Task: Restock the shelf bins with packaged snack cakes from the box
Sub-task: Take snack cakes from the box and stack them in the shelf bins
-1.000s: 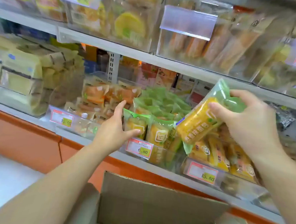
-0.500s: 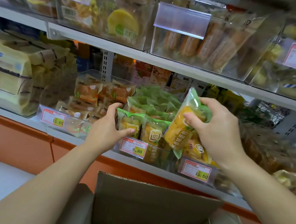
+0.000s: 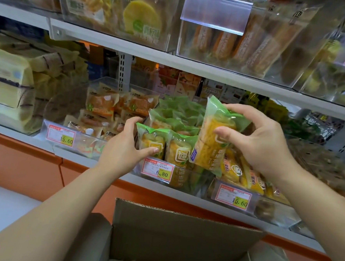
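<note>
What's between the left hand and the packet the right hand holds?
Head view: two green-wrapped cakes upright at the bin's front; left hand grips the nearer.

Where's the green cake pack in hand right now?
Head view, right of centre: the right hand holds the green cake pack nearly upright, just right of the front-row packs the left hand grips, up-right of the 6.80 price tag.
</note>
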A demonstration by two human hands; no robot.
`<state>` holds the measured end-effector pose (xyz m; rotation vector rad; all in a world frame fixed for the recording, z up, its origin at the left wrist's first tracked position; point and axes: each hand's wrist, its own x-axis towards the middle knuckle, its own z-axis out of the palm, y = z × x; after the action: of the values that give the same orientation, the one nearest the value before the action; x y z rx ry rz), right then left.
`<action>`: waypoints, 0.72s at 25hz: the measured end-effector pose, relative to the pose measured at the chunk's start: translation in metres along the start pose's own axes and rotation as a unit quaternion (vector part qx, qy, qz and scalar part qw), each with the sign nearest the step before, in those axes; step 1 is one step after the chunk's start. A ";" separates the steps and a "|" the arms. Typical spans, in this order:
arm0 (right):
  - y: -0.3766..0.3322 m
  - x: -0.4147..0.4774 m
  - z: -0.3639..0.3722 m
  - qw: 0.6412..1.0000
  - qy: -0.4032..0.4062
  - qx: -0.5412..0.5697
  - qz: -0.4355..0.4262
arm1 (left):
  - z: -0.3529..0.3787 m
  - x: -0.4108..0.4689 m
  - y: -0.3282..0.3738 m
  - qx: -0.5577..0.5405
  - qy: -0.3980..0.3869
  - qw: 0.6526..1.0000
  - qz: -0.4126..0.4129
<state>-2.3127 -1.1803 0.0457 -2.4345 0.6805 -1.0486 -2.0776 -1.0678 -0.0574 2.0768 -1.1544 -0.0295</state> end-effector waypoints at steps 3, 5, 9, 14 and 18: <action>-0.007 0.008 -0.008 0.996 -0.064 0.051 -0.022 | -0.002 0.000 0.000 0.007 0.002 1.000 0.002; -0.013 0.014 -0.011 0.992 -0.095 0.078 -0.032 | -0.002 0.000 0.000 0.007 0.000 1.000 0.002; -0.013 0.026 -0.016 0.984 -0.153 0.090 -0.032 | -0.002 0.000 0.002 0.006 -0.004 1.000 -0.002; -0.006 0.031 -0.016 0.968 -0.250 0.037 -0.001 | -0.001 -0.001 0.001 0.003 -0.003 1.000 -0.004; -0.005 0.035 -0.022 0.975 -0.221 -0.011 0.024 | -0.001 -0.002 0.001 0.000 -0.007 1.000 -0.004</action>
<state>-2.3065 -1.2004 0.0820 -2.5304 0.5938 -0.4507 -2.0790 -1.0663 -0.0571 2.0839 -1.1548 -0.0483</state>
